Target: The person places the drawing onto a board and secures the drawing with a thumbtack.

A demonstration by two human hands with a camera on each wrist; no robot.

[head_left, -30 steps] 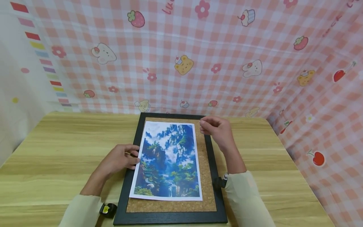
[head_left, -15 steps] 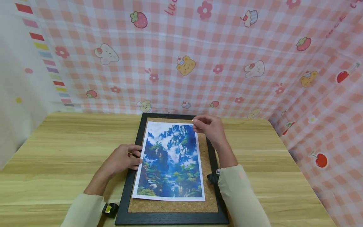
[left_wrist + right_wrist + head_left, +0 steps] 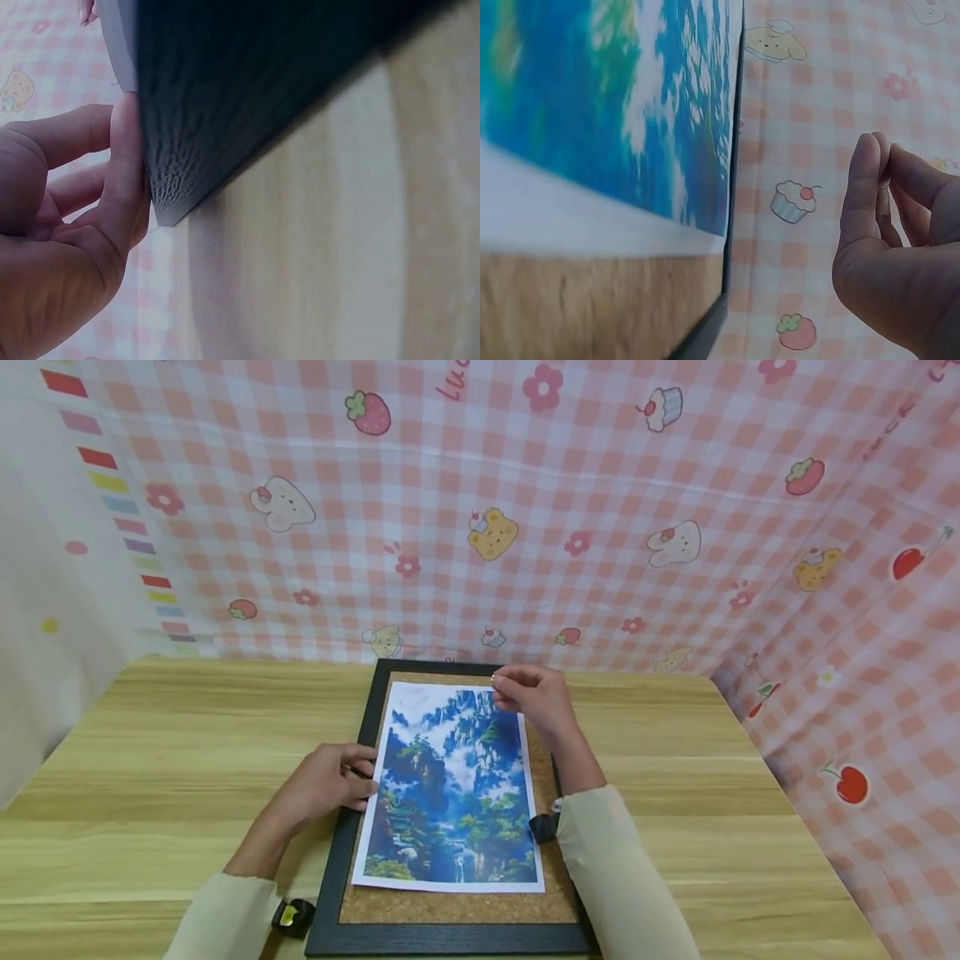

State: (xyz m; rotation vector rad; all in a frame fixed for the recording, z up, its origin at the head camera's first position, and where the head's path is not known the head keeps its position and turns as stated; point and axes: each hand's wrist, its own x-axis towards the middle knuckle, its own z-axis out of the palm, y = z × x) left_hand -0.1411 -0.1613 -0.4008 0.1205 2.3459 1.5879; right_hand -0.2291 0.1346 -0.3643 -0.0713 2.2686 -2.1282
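A landscape print point(image 3: 450, 777) with a white border lies on a cork board point(image 3: 457, 908) in a black frame point(image 3: 450, 938). My left hand point(image 3: 327, 783) rests at the print's left edge, over the frame's side. In the left wrist view that hand point(image 3: 75, 202) touches the edge with its fingertips. Above the print's upper right corner, my right hand point(image 3: 534, 695) pinches a tiny shiny thing point(image 3: 492, 678), too small to identify. Thumb and fingers of the right hand point(image 3: 900, 217) meet at the tips in the right wrist view, hiding what they hold, apart from the board.
The framed board lies on a light wooden table point(image 3: 187, 752). Behind it hangs a pink checked cloth point(image 3: 570, 493) with cartoon prints, and the same cloth runs along the right side. A black strap camera point(image 3: 292, 917) sits on the left wrist.
My right hand has moved left from the frame's upper right side to over the print's upper right corner, still pinching the tiny shiny thing. The left hand stays at the left edge.
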